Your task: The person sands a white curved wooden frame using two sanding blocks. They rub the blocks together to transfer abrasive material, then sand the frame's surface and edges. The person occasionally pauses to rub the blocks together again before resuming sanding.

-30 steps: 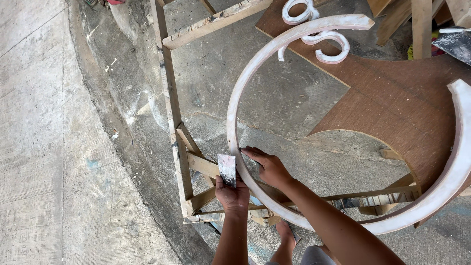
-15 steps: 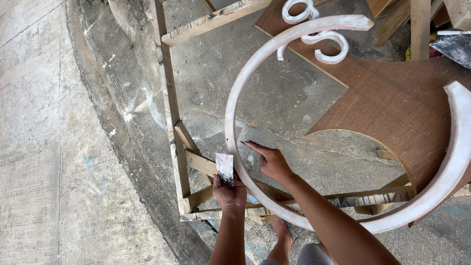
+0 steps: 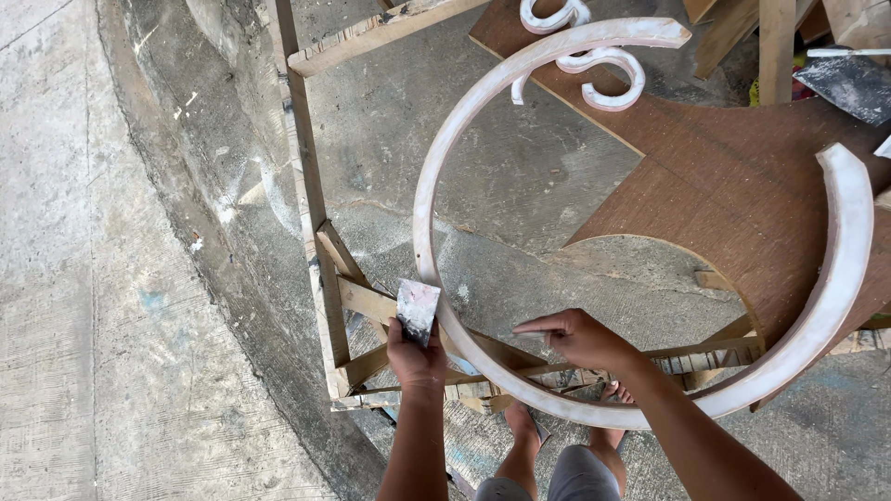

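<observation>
A large white curved wooden ring (image 3: 429, 199), open at the upper right, lies across a wooden frame (image 3: 314, 199). My left hand (image 3: 415, 357) grips a small putty-smeared scraper (image 3: 417, 309), its blade resting against the ring's lower left outer edge. Inside the ring's lower arc, my right hand (image 3: 583, 339) hovers with the forefinger pointing left, just above the ring. My feet in sandals (image 3: 524, 422) show below the frame.
A brown board (image 3: 733, 176) with a curved cut-out lies under the ring's right side. White scroll-shaped pieces (image 3: 594, 70) rest at the top. Grey concrete floor (image 3: 102, 306) spreads to the left. Wooden planks (image 3: 775, 46) stand at the upper right.
My right hand has lifted off the ring's lower left edge and shifted right, into the ring's inside. My left hand keeps the scraper at the same place.
</observation>
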